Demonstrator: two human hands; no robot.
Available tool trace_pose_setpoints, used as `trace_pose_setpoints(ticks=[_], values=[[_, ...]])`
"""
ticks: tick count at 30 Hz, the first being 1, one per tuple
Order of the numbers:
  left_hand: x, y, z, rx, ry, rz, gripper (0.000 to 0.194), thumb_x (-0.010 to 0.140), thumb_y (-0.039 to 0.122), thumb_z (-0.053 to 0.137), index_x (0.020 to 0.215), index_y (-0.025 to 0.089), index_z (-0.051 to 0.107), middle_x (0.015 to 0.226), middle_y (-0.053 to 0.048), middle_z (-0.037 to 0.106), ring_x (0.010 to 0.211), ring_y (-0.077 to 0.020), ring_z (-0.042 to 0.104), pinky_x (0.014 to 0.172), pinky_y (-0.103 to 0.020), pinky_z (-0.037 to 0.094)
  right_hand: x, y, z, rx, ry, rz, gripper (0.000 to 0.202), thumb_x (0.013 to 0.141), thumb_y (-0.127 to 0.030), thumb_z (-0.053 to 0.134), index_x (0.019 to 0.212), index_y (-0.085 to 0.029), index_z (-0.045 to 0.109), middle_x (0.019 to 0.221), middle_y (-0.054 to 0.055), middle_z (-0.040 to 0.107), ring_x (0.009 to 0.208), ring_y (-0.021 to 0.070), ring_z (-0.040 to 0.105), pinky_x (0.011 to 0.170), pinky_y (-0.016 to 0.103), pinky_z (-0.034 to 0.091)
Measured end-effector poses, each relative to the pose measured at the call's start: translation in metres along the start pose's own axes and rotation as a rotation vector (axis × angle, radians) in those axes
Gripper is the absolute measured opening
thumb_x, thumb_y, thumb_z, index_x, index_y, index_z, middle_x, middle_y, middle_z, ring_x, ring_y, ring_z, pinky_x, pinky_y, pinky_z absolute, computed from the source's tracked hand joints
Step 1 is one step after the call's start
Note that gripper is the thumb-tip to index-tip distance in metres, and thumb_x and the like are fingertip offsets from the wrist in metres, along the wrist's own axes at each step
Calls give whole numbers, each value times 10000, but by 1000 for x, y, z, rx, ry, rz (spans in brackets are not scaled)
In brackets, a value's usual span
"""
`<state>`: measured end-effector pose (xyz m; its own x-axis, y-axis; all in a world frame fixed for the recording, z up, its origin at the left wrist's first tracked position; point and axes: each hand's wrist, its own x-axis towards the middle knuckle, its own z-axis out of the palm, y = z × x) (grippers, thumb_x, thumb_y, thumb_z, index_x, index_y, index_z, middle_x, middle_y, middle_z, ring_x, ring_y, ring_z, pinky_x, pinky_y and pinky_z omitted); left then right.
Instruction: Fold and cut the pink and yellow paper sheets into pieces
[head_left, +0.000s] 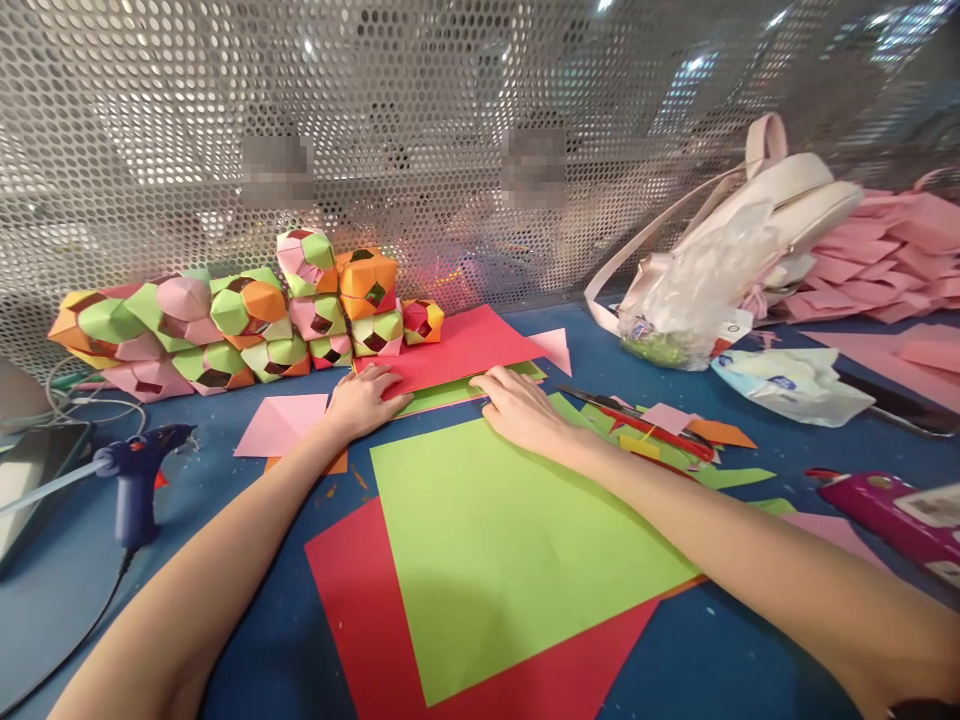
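A stack of coloured paper with a red sheet (465, 348) on top lies toward the back of the table, its green layer (442, 397) showing along the near edge. At the stack's left corner, my left hand (365, 402) is closed on the paper, fingers over the red sheet and thumb by the near edge. My right hand (519, 408) has bent fingers closed at the near edge, right of the middle; its thumb is partly hidden. Closer to me, a large green sheet (517, 550) overlaps a red sheet (360, 590), beneath my right forearm.
Folded paper balls (247, 305) are piled at back left against a perforated metal screen (450, 120). A blue glue gun (139, 485) stands left. Right are scissors (675, 432) among paper scraps, a purple glue gun (892, 510), a tissue pack (795, 383) and a pale backpack (787, 195).
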<state>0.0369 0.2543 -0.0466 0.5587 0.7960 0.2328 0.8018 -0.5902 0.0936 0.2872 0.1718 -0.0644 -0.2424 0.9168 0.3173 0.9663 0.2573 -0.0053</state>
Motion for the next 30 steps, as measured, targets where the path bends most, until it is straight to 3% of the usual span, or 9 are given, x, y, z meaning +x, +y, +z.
trace_pose_setpoints(ticks=[5,12,27,30], values=[[1,0,1,11,11,7,436,905,525,479,1242,283,612,1366,-21,569,1238,-242,541,1055,-373,415,-1,3,1,27,15,-3,259,827,-74,439,996,-165,613,1019,95,613,977,238,547,818,344,368],[2,-2,2,39,18,14,445,914,535,458,1248,280,604,1388,-24,547,1216,-248,560,1030,-379,441,-4,3,1,39,23,2,219,835,-75,438,937,-146,619,1010,118,607,956,240,536,814,335,367],[6,0,-2,32,-22,-6,468,910,548,453,1272,285,589,1418,-14,520,1248,-244,537,1062,-362,419,-4,5,2,33,55,2,231,831,-87,442,951,-141,632,999,126,602,930,249,522,818,363,334],[7,1,-2,39,-31,-6,496,901,567,460,1284,275,581,1427,-17,510,1255,-252,531,1075,-368,408,-5,4,3,7,50,-1,296,849,-110,419,1065,-129,622,1020,127,599,932,250,519,819,364,330]])
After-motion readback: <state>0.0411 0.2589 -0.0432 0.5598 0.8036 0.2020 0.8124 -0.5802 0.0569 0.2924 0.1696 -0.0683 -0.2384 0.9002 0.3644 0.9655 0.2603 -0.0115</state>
